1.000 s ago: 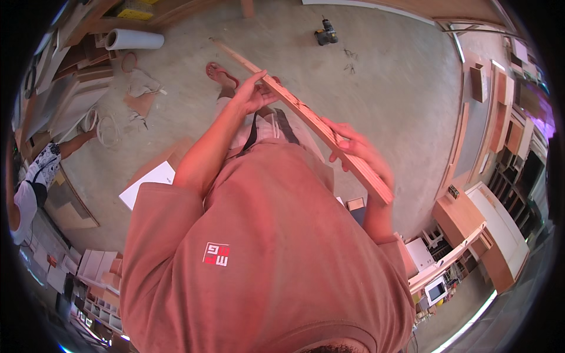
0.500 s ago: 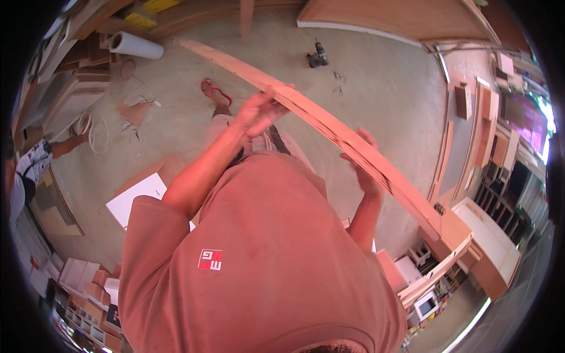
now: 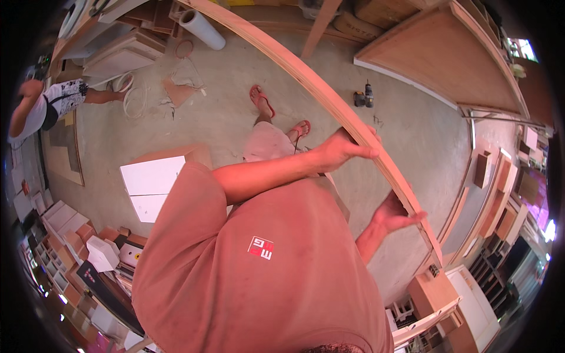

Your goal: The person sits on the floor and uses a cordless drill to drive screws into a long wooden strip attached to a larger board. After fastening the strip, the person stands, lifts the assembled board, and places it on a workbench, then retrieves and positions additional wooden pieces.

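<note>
A long stack of thin wooden strips runs slantwise across the view, from the far left down to the near right. My left hand is closed around it right of the middle, thumb on the near side. Closer to the near right end, my right hand also grips the stack, its fingers partly hidden beneath the wood. The strips are held off the floor in front of my body and look bent in this view. Their far left end reaches the top edge.
A cordless drill lies on the concrete floor ahead. A white-fronted box stands at my left, and a white roll lies farther off. Another person is at the far left. Large wooden panels and wood pieces line the right.
My left hand has gone from a loose, partly open hold to a firm grip farther right along the strips. My right hand has closed on them. The view has shifted, with surroundings appearing farther right.
</note>
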The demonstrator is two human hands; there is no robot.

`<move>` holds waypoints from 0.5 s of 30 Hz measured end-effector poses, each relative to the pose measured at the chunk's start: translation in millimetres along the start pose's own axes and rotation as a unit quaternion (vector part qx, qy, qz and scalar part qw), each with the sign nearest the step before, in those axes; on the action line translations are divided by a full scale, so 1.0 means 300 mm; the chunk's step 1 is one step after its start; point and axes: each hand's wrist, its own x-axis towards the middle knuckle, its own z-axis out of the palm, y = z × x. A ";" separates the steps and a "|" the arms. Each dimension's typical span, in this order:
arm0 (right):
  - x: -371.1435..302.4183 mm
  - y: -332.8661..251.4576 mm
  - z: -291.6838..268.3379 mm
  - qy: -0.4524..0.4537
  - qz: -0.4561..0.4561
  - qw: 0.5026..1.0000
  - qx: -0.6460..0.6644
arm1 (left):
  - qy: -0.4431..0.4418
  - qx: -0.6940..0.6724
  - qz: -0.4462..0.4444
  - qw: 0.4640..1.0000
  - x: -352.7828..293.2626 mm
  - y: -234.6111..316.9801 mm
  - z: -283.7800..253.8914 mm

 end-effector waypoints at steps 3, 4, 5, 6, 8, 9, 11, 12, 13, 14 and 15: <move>0.074 -0.071 -0.089 0.083 0.007 0.996 0.040 | 0.053 -0.050 0.023 0.997 -0.027 0.115 -0.038; 0.102 -0.092 -0.117 0.104 0.009 0.993 0.049 | 0.092 -0.075 0.030 0.992 -0.055 0.157 -0.047; 0.117 -0.102 -0.147 0.129 0.013 0.990 0.062 | 0.117 -0.075 0.038 0.990 -0.070 0.184 -0.073; 0.128 -0.114 -0.178 0.136 0.008 0.988 0.068 | 0.143 -0.074 0.047 0.986 -0.080 0.211 -0.102; 0.143 -0.142 -0.239 0.150 -0.007 0.986 0.077 | 0.176 -0.073 0.057 0.980 -0.109 0.264 -0.141; 0.153 -0.156 -0.261 0.155 -0.010 0.985 0.077 | 0.186 -0.073 0.061 0.978 -0.127 0.299 -0.149; 0.162 -0.171 -0.299 0.167 -0.016 0.983 0.081 | 0.203 -0.072 0.071 0.974 -0.159 0.336 -0.163; 0.175 -0.170 -0.310 0.178 -0.018 0.981 0.076 | 0.211 -0.074 0.077 0.972 -0.170 0.347 -0.171; 0.180 -0.173 -0.316 0.191 -0.022 0.979 0.069 | 0.219 -0.077 0.081 0.969 -0.180 0.352 -0.179; 0.187 -0.178 -0.325 0.204 -0.026 0.977 0.063 | 0.223 -0.077 0.082 0.968 -0.191 0.356 -0.190; 0.205 -0.181 -0.356 0.204 -0.012 0.976 0.070 | 0.226 -0.077 0.084 0.967 -0.200 0.360 -0.201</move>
